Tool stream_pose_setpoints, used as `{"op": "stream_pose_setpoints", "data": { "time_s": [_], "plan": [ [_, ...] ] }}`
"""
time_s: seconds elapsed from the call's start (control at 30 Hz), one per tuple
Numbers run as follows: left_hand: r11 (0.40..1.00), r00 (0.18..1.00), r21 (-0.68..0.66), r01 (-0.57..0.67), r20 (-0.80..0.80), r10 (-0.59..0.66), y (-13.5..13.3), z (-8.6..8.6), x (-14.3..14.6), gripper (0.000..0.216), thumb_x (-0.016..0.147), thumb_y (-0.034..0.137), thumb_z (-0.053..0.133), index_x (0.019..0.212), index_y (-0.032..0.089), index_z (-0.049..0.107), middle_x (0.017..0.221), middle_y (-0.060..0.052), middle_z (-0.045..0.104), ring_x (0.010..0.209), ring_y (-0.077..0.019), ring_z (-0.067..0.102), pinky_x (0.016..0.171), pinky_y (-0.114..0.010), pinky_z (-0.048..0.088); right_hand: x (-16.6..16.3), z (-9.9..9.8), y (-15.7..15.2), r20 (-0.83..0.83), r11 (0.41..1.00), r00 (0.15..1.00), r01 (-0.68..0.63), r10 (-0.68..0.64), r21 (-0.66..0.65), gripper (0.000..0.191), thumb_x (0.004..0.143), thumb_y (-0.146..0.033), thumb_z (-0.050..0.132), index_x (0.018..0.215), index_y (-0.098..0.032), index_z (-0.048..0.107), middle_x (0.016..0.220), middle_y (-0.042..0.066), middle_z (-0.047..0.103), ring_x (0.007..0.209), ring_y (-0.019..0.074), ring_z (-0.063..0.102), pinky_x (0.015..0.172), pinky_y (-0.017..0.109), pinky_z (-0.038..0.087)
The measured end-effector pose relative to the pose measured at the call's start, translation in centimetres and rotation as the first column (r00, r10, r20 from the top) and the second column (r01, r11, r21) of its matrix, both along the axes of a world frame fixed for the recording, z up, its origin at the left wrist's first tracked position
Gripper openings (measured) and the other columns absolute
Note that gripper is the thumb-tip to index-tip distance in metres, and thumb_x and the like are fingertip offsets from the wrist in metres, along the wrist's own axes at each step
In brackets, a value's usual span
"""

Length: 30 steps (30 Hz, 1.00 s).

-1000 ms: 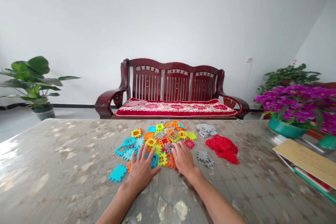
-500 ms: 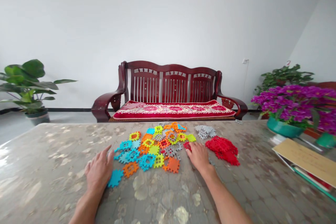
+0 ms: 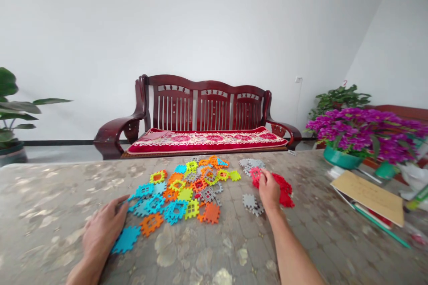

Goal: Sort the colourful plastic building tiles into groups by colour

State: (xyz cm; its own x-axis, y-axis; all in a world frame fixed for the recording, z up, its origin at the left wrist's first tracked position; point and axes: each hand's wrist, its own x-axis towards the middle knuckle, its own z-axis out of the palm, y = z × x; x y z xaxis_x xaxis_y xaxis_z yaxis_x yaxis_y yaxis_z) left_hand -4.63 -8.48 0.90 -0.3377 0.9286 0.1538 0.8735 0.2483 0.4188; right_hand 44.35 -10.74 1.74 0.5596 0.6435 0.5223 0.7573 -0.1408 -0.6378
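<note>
Across the desk (image 3: pixel 187 251), toothed tiles lie in several groups. Right hand (image 3: pixel 269 190): thumb and fingers pinched on one red tile (image 3: pixel 256 174) with a cut-out centre, at the left edge of the red pile (image 3: pixel 284 190); cannot tell whether tile and pile touch. Left hand (image 3: pixel 104 223): palm down, fingers stretched out loosely side by side, at the left end of the mixed heap (image 3: pixel 185 194); contact with the plain blue tile (image 3: pixel 126 239) just beside it is unclear. Hands well apart, most of the heap (blue, yellow-green, orange, grey) between them. Near edge of heap: orange window tile (image 3: pixel 151 223) and, further right, solid orange tile (image 3: pixel 211 213). Grey tiles in two small groups: far grey group (image 3: pixel 250 163) behind the pinched tile, near grey group (image 3: pixel 249 201) just left of the right hand. Beyond the desk: dark red wooden bench (image 3: pixel 213 110) bearing a floral cover (image 3: pixel 214 139). Right side of desk: purple flowers (image 3: pixel 363 131) in a teal pot (image 3: pixel 343 157), near a tan envelope (image 3: pixel 369 196).
</note>
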Motion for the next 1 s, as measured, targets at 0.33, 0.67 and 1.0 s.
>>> {"op": "stream_pose_setpoints", "data": {
  "time_s": [0.33,0.67,1.0],
  "plan": [
    [0.999,0.995,-0.010,0.053,-0.081,-0.054,0.1,0.0,0.5,0.050,0.090,0.051,0.034,0.121,0.030,0.068,0.124,-0.005,0.069,0.119,-0.0333,0.058,0.104,-0.051,0.042,7.6,-0.4,-1.5,-0.068,0.978,0.979,0.197,-0.192,0.066,0.052,0.076,-0.036,0.037,0.107,-0.010,0.070,0.107,0.020,0.071,0.098,0.0301,0.062,0.092,0.042,0.045],
    [0.996,0.994,-0.006,0.085,-0.071,-0.086,-0.3,0.6,1.0,0.050,0.090,0.047,0.035,0.122,0.027,0.068,0.126,-0.010,0.067,0.120,-0.0353,0.057,0.102,-0.051,0.041,3.9,-0.2,-0.2,0.026,0.970,0.998,0.055,-0.063,0.238,0.039,0.078,-0.029,0.038,0.096,-0.016,0.071,0.098,0.013,0.071,0.094,0.0251,0.061,0.090,0.039,0.046],
    [0.995,0.991,0.021,0.096,-0.091,-0.093,-0.2,-0.2,1.0,0.051,0.092,0.048,0.032,0.122,0.027,0.067,0.128,-0.010,0.066,0.120,-0.0354,0.056,0.104,-0.052,0.038,-6.5,-0.6,0.3,0.236,0.904,0.877,-0.427,0.419,-0.020,0.035,0.085,-0.013,0.040,0.098,-0.023,0.070,0.100,0.006,0.070,0.096,0.0189,0.064,0.087,0.031,0.049]
  ]
}}
